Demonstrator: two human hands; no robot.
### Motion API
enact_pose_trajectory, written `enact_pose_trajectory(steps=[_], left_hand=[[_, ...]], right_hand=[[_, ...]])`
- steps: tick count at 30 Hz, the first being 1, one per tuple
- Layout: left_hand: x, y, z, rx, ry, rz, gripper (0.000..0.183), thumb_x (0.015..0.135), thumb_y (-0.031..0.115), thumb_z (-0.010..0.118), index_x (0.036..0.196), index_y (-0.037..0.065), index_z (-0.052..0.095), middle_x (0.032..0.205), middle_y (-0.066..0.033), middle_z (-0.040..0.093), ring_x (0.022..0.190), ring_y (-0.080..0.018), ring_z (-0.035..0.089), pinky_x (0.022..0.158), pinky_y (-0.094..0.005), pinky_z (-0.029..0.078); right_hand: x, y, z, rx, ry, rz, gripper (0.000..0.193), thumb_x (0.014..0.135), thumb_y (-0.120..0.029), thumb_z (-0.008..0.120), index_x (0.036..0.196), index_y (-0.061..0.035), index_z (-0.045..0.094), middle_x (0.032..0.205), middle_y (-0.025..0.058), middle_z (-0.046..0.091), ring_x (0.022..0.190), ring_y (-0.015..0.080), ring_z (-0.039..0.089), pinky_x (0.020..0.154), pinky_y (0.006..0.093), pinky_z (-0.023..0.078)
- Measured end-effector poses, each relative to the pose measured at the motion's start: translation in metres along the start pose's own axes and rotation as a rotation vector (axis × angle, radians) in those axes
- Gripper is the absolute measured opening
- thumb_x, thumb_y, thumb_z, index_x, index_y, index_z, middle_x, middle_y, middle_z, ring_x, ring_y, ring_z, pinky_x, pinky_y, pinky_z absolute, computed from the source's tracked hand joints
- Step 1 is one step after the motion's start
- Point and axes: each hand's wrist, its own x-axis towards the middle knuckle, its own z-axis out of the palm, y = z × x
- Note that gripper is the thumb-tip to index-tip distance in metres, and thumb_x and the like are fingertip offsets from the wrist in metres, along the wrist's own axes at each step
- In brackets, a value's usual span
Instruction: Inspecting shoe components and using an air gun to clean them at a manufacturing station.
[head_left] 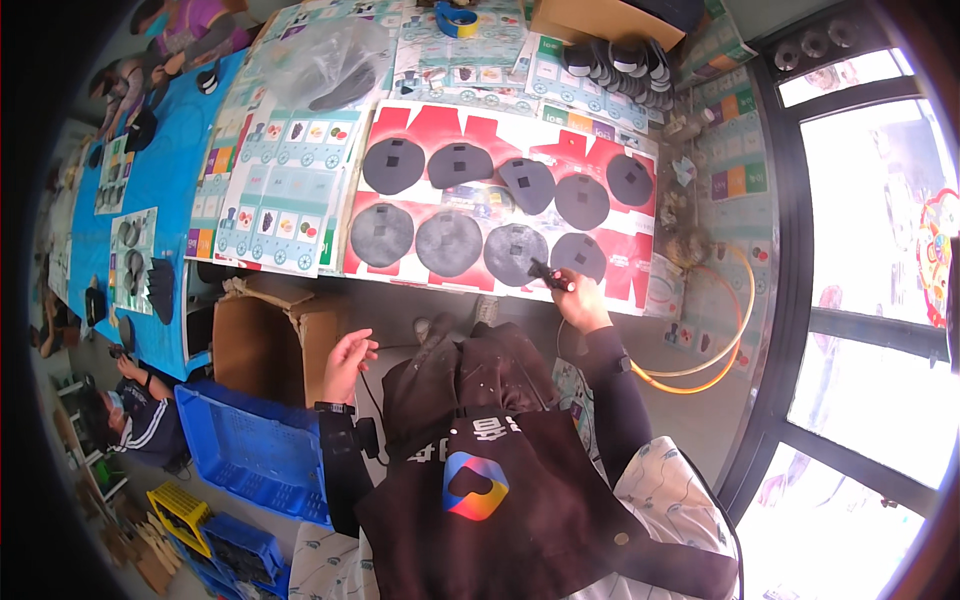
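My right hand [577,297] is closed around a small black spray gun [546,273] at the near edge of the worktable. Its nozzle end lies over the gap between two dark grey round pads, a whitish-looking one [516,254] and a darker one [578,257]. Several such pads lie in two rows on a red and white printed sheet [640,268], most with a small black square. One pad in the far row [527,185] sits tilted, its edge folded. My left hand [348,365] hangs off the table's front, holding nothing, its fingers loosely bent and apart.
A yellow hose [735,345] loops beside my right arm. Stacked dark pads [625,70], a plastic bag [325,70] and blue tape [457,20] are at the back. Left stand a cardboard box [262,345], a blue crate [250,450] and a blue table [165,240] with people.
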Motion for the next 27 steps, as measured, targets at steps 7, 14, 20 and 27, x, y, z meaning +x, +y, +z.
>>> enact_pose_trajectory(steps=[7,14,20,27], left_hand=[[-0.007,-0.009,-0.007,-0.008,0.011,-0.024,0.027,0.108,0.02,0.056,0.131,0.01,0.066,0.109,-0.0022,0.07,0.092,-0.0101,0.063,0.077,-0.0244,0.045],[-0.007,-0.01,-0.006,-0.008,0.017,-0.047,0.028,0.108,0.021,0.056,0.132,0.01,0.065,0.11,-0.0024,0.07,0.092,-0.0102,0.063,0.077,-0.024,0.045],[0.001,-0.004,-0.004,0.017,-0.02,-0.026,0.029,0.108,0.02,0.057,0.133,0.009,0.065,0.111,-0.0031,0.07,0.092,-0.0103,0.063,0.076,-0.0241,0.045],[0.006,-0.003,0.003,0.043,-0.039,-0.042,0.029,0.107,0.019,0.058,0.133,0.008,0.065,0.111,-0.0032,0.07,0.092,-0.0099,0.064,0.076,-0.0236,0.046]], right_hand=[[0.007,-0.012,-0.008,0.118,-0.252,0.128,0.033,0.087,-0.02,0.064,0.116,-0.0092,0.073,0.1,0.0265,0.072,0.101,0.0465,0.068,0.086,0.0513,0.054],[0.003,-0.007,-0.007,0.18,-0.152,0.198,0.032,0.084,-0.019,0.064,0.111,-0.004,0.074,0.099,0.0293,0.071,0.101,0.0473,0.068,0.089,0.0506,0.053],[0.001,0.016,-0.016,-0.063,-0.084,0.201,0.032,0.084,-0.021,0.063,0.11,-0.004,0.074,0.101,0.0296,0.071,0.102,0.0484,0.067,0.089,0.0533,0.053],[0.0,0.024,-0.027,-0.044,-0.145,0.097,0.032,0.087,-0.019,0.061,0.115,-0.0083,0.072,0.098,0.0288,0.071,0.1,0.0479,0.068,0.088,0.0538,0.054]])
